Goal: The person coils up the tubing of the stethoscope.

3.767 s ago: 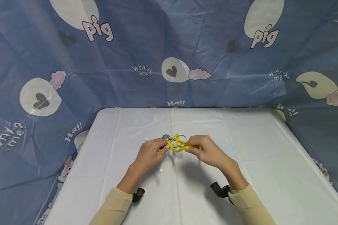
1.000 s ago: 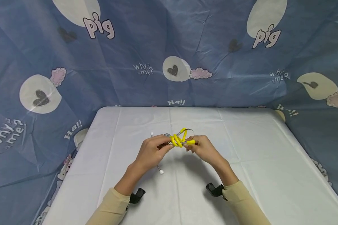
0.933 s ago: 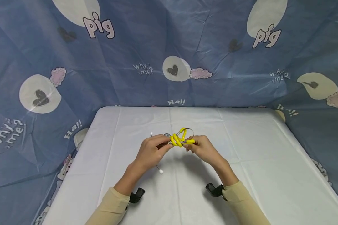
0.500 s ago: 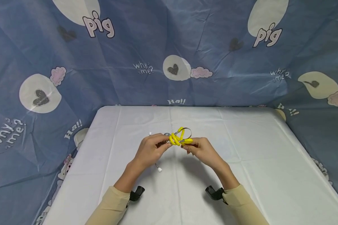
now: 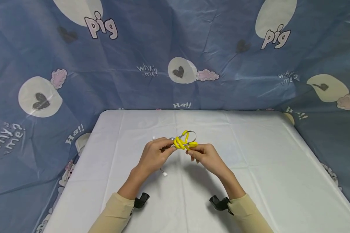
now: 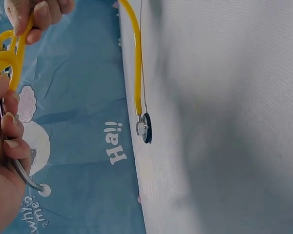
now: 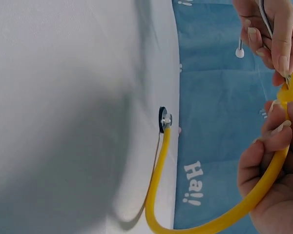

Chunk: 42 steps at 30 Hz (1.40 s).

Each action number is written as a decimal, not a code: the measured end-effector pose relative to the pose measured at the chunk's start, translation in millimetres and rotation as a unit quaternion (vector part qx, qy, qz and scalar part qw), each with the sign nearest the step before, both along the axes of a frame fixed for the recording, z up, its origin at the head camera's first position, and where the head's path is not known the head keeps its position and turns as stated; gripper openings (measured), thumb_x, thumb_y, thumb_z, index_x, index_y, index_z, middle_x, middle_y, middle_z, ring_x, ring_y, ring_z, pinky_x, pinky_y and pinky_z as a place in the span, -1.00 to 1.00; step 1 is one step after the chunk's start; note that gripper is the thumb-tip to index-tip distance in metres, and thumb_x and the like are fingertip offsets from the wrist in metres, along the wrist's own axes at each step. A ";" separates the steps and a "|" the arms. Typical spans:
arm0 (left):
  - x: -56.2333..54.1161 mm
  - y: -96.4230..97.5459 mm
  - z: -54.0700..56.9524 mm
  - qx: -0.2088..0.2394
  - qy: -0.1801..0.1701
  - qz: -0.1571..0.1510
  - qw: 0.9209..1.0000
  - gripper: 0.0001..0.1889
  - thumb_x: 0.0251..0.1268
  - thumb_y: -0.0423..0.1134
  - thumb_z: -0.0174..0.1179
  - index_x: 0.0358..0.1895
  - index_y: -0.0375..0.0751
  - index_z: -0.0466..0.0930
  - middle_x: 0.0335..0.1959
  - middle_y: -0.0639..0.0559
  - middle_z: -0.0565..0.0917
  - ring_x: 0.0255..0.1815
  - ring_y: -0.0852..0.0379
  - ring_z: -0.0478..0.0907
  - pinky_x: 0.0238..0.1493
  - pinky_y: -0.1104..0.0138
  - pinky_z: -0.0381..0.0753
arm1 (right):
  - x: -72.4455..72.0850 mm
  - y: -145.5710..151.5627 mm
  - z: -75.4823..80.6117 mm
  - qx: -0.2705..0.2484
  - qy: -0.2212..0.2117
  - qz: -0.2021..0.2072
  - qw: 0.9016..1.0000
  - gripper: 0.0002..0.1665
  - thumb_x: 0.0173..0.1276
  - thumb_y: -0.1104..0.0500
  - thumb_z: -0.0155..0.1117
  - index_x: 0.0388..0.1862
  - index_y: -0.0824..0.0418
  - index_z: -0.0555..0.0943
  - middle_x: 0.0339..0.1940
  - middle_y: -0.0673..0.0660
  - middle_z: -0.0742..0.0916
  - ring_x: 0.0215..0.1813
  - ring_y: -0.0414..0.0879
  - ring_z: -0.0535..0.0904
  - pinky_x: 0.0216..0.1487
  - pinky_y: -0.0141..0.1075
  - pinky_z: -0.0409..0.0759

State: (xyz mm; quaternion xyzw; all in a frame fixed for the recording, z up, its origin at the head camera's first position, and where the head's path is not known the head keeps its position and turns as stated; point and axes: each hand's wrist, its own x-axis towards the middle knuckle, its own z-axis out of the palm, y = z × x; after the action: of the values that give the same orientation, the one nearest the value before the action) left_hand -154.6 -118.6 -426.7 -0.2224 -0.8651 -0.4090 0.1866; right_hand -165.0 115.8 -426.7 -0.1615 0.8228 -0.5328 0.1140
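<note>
A stethoscope with yellow tubing [image 5: 179, 143] is held above the table, its tubing wound in loops around the metal ear tubes. My left hand [image 5: 157, 153] grips the ear tubes beside the loops; white ear tips [image 5: 165, 174] stick out past it. With curled fingers, my right hand [image 5: 205, 157] pinches the tubing just right of the loops. In the right wrist view a length of tubing [image 7: 224, 222] runs from that hand in a curve to the chest piece [image 7: 165, 120]. A thin metal spring band [image 5: 194, 134] arcs at the far side of the loops.
The table [image 5: 265, 187] has a white cover with its far edge against a blue printed cloth [image 5: 236, 38]. Black wrist mounts [image 5: 220, 203] hang under both forearms, near the beige sleeves [image 5: 248, 213].
Since the earliest frame the yellow tubing has become wound in tighter loops around the ear tubes. Over the last second the right hand has shifted slightly left and nearer to me.
</note>
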 end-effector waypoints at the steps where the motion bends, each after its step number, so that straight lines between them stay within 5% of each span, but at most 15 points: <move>1: 0.1 -0.1 0.3 -0.003 0.001 0.004 1.000 -0.87 0.23 -0.19 0.39 -0.17 -0.03 0.77 -0.43 0.21 0.66 -0.49 0.32 0.45 -0.46 0.44 0.47 | 0.9 0.2 -0.1 -0.002 -0.003 0.000 1.000 -0.75 0.45 0.13 0.23 -0.11 0.24 0.76 -0.46 0.20 0.71 -0.44 -0.10 0.51 -0.46 -0.39 0.44; 23: -5.2 -13.3 -9.7 -0.070 0.030 0.072 0.995 -0.93 0.19 -0.19 0.40 -0.33 0.01 0.68 -0.46 0.22 0.63 -0.52 0.30 0.42 -0.47 0.40 0.42 | 20.1 10.4 1.4 0.027 0.016 0.073 0.997 -0.78 0.39 0.28 0.26 -0.03 0.23 0.71 -0.38 0.11 0.72 -0.35 -0.14 0.55 -0.34 -0.37 0.55; 32: -8.3 -20.0 -15.7 -0.106 0.031 0.076 0.991 -0.88 0.19 -0.17 0.40 -0.41 0.05 0.63 -0.49 0.25 0.61 -0.54 0.31 0.39 -0.49 0.41 0.38 | 25.9 18.9 12.8 0.031 0.002 0.103 0.994 -0.76 0.40 0.27 0.24 -0.04 0.05 0.72 -0.32 0.06 0.71 -0.27 0.00 0.61 -0.28 -0.29 0.60; 36: -9.1 -21.3 -17.6 -0.117 0.031 0.069 0.990 -0.81 0.17 -0.17 0.42 -0.47 0.06 0.56 -0.54 0.27 0.55 -0.56 0.31 0.36 -0.51 0.41 0.33 | 26.4 24.1 20.2 0.032 0.002 0.121 0.992 -0.77 0.39 0.25 0.26 -0.05 0.01 0.72 -0.27 0.03 0.70 -0.28 -0.10 0.57 -0.28 -0.31 0.56; 42: -6.9 -21.0 -21.6 -0.126 0.027 0.057 0.990 -0.74 0.12 -0.21 0.46 -0.52 0.04 0.50 -0.55 0.26 0.52 -0.55 0.31 0.34 -0.51 0.42 0.30 | 26.2 27.2 28.4 0.015 0.047 0.133 0.990 -0.81 0.37 0.24 0.29 -0.10 0.04 0.73 -0.32 0.02 0.68 -0.28 -0.15 0.53 -0.21 -0.34 0.53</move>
State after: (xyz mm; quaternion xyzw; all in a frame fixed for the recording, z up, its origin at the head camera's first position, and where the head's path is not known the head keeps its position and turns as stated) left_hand -161.5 -139.5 -448.3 -0.2048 -0.9157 -0.2796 0.2032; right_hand -138.8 142.9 -398.4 -0.2926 0.8062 -0.4927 0.1475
